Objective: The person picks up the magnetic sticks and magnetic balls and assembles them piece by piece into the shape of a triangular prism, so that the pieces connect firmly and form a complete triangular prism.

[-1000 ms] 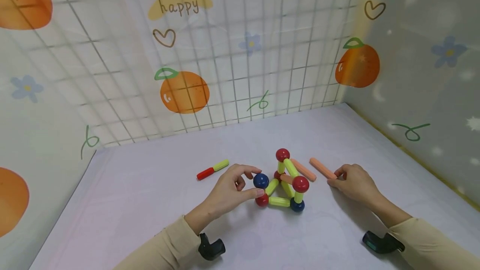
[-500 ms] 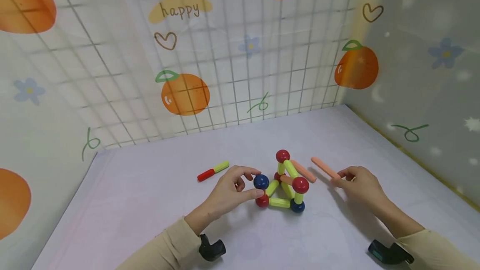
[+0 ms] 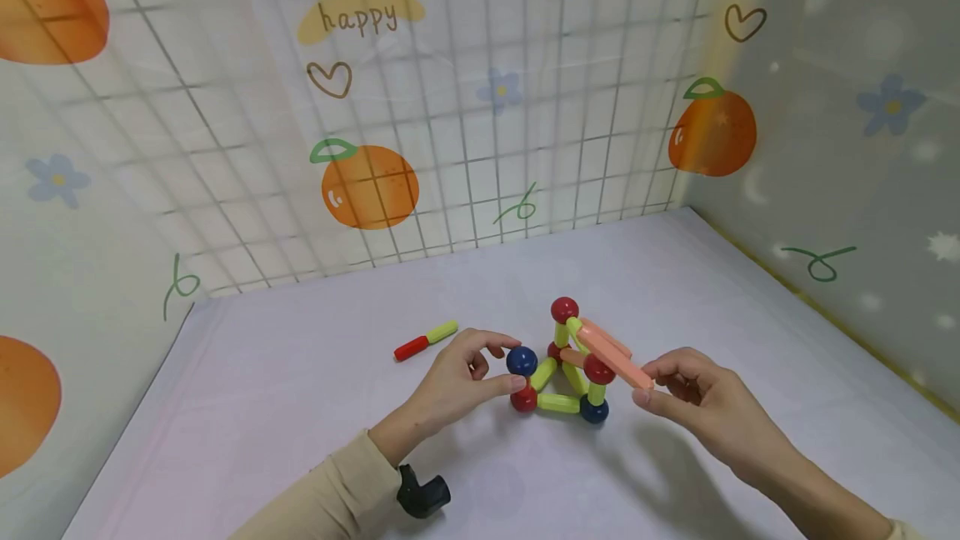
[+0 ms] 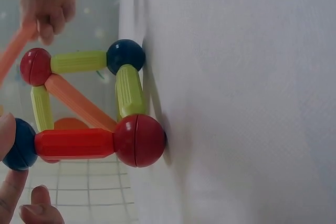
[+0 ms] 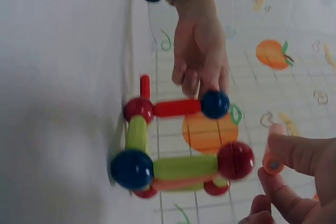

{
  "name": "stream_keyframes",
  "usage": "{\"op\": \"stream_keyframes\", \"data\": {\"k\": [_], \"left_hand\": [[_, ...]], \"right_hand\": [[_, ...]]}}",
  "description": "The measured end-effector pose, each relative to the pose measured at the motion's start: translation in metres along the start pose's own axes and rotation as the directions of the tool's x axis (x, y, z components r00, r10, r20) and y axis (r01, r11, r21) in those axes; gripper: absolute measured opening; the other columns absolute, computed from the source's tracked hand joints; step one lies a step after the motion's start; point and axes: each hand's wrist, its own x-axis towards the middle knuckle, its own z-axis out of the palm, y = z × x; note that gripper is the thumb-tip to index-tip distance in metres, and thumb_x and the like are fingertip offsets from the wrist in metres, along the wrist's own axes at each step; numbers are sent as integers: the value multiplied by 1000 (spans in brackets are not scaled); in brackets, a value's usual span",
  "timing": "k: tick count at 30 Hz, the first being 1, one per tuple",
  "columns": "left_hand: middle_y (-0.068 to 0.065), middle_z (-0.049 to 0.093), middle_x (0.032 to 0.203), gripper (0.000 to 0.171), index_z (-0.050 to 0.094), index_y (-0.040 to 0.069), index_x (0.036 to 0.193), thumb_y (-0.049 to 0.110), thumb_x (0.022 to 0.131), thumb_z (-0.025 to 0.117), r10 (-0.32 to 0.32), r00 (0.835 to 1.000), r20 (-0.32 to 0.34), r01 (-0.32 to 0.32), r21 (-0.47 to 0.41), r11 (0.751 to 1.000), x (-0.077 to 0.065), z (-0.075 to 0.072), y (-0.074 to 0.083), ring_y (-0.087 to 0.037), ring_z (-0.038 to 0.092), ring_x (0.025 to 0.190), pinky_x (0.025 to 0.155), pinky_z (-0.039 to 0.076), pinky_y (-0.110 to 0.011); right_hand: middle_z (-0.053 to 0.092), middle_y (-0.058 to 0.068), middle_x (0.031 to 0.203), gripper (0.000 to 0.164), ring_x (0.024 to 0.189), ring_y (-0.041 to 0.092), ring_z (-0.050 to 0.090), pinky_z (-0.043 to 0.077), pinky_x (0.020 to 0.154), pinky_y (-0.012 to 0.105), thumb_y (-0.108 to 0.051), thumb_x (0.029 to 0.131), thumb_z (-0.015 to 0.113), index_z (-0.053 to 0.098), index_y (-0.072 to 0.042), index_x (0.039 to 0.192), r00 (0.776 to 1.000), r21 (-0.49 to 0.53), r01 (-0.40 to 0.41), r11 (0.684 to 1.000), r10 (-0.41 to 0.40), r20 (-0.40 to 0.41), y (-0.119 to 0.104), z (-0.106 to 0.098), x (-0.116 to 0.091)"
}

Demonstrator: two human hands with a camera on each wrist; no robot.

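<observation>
A frame of magnetic balls and rods stands on the table. My left hand (image 3: pixel 450 382) pinches its blue ball (image 3: pixel 522 361) between thumb and index finger. Beneath that ball an upright red rod (image 4: pixel 76 144) meets a red ball (image 3: pixel 523 399). My right hand (image 3: pixel 712 415) holds the near end of a salmon rod (image 3: pixel 618 362) between thumb and fingers. In the head view this rod passes in front of the upper red ball (image 3: pixel 600 368); the right wrist view shows a gap between them. Yellow-green rods (image 3: pixel 558 403) link the base, and another blue ball (image 3: pixel 594 409) sits at its near right corner.
Another salmon rod (image 3: pixel 611 337) lies behind the frame, partly covered by the held one. Left of the frame, a red rod (image 3: pixel 411 347) and a yellow-green rod (image 3: pixel 442 332) lie end to end. A printed curtain (image 3: pixel 450 107) borders the table's far side.
My right hand has lifted the salmon rod off the table and brought it left and nearer, up to the frame. The left hand stays on the blue ball.
</observation>
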Motion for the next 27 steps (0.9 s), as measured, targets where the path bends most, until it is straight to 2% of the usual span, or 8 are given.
{"op": "stream_keyframes", "data": {"k": [3,6,14,19,27], "left_hand": [[-12,58,116,43,66,27,124,34,83,79,1,1000,-4,-1,2,1000,0,0,-1,-17,47,78,62,39,-22],[-13,58,116,42,66,30,122,33,83,79,4,1000,-7,-4,-1,1000,1,1,-1,-16,47,78,62,39,-22],[-13,58,115,41,67,29,121,31,82,80,15,1000,-16,-15,-14,1000,1,1,-1,-16,46,77,61,37,-22],[-13,58,115,40,67,29,120,30,82,80,17,1000,-12,-17,-16,1000,1,1,-1,-15,45,75,60,36,-21],[-14,58,115,40,67,28,120,30,82,80,21,1000,-9,-21,-18,1000,0,0,0,-15,45,75,60,36,-21]], "right_hand": [[59,-3,96,19,82,13,46,38,66,23,-27,85,77,70,-19,101,998,16,50,999,-51,22,-2,12,-6],[59,-2,95,17,81,15,46,37,66,23,-27,84,78,71,-21,98,997,31,58,998,-60,39,-1,22,-10],[54,5,90,21,77,14,45,35,62,24,-31,80,81,72,-21,96,996,34,-28,999,25,82,5,36,-6],[53,2,89,24,78,11,45,35,63,23,-32,82,79,72,-17,100,991,25,-65,998,61,118,10,40,1],[52,4,84,30,75,11,46,36,61,22,-32,80,80,72,-13,102,986,-2,-111,994,110,125,10,45,7]]}}
